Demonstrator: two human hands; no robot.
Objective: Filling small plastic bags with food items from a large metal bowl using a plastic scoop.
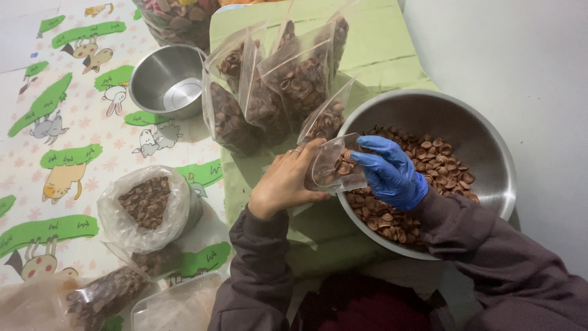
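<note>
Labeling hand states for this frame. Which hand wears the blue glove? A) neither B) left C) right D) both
C: the right hand wears a blue glove and feeds brown shell pieces from the large steel bowl into the small clear bag, which the bare left hand holds open at the bowl's rim.

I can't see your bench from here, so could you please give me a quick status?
Left hand holds small clear bag open. Gloved right hand at its mouth, over bowl of brown shells. Filled bags stand behind.
</note>
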